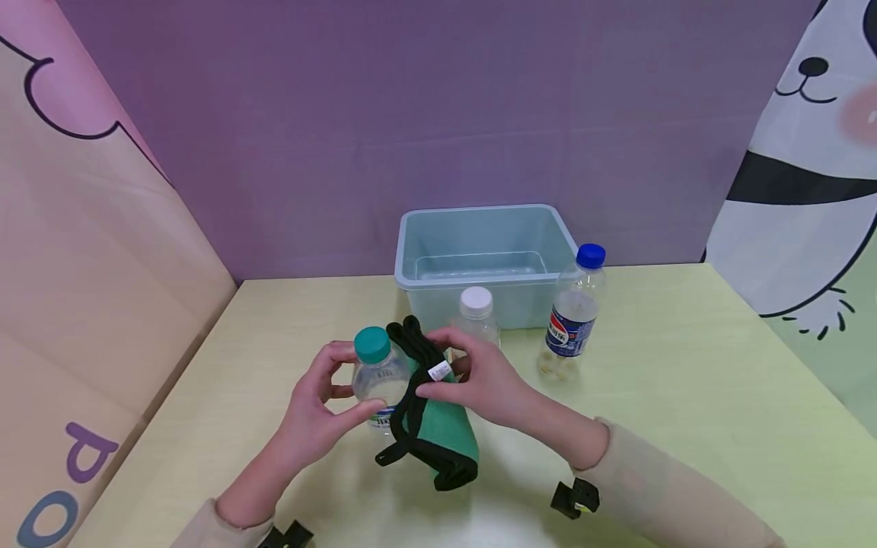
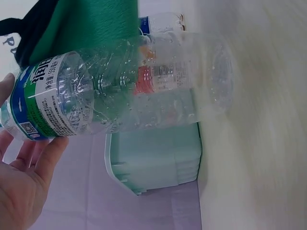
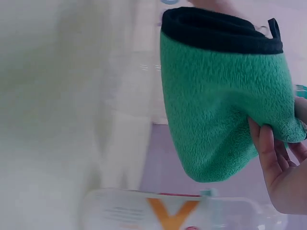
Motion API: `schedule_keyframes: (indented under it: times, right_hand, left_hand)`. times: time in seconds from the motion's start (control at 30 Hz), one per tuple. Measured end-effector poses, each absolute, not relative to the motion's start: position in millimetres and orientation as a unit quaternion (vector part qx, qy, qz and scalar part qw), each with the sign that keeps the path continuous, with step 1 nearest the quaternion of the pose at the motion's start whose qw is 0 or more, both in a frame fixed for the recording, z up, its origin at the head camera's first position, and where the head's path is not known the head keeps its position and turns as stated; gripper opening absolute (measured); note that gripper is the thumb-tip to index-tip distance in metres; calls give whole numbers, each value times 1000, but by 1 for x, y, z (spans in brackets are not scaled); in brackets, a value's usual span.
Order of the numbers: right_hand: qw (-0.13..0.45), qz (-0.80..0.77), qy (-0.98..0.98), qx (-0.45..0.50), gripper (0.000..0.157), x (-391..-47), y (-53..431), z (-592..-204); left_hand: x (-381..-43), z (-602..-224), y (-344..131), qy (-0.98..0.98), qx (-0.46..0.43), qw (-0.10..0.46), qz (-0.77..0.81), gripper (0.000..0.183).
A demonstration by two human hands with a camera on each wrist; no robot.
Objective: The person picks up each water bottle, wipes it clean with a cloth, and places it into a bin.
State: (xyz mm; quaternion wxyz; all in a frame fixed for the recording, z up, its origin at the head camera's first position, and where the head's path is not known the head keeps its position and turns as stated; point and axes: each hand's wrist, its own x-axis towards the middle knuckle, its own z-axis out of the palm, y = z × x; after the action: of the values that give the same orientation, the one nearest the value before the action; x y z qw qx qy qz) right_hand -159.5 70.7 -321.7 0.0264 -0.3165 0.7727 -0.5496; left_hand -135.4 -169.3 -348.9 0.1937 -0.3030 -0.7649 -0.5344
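Observation:
My left hand (image 1: 317, 415) grips a clear plastic bottle (image 1: 377, 373) with a teal cap, its fingers and thumb around the upper part. The left wrist view shows the bottle's blue, green and white label (image 2: 50, 98) and its see-through lower body. In my right hand (image 1: 489, 380) is a folded green towel (image 1: 448, 434) with black edging and a small white tag, pinched near its upper end. Seen from the right wrist, the towel (image 3: 220, 96) hangs from the fingers (image 3: 268, 155). Bottle and towel are side by side, the towel overlapping the bottle's right side in the head view.
A light blue plastic bin (image 1: 479, 285) stands at the back of the pale table (image 1: 308, 320). Before it is a clear bottle with a white cap (image 1: 476, 302), partly behind my right hand. A blue-capped bottle with a blue label (image 1: 570, 331) stands to the right.

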Motion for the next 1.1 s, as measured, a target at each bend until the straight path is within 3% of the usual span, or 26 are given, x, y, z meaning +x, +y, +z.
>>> schedule_keyframes:
  times: [0.4,0.9,1.1]
  right_hand:
    - [18,-569,754,-327,46,-159,70,-316]
    - [88,-507,809,-284,42,-167,72,-377]
    - [96,-500,815,-276,43,-168,74,-380]
  left_hand:
    - [-135,-348,-169,-767,-300,187,-536,62]
    - [-132,-347,-170,-781,-283,172,-529,61]
    - [-131,-346,-168,-792,-271,173,-519,61]
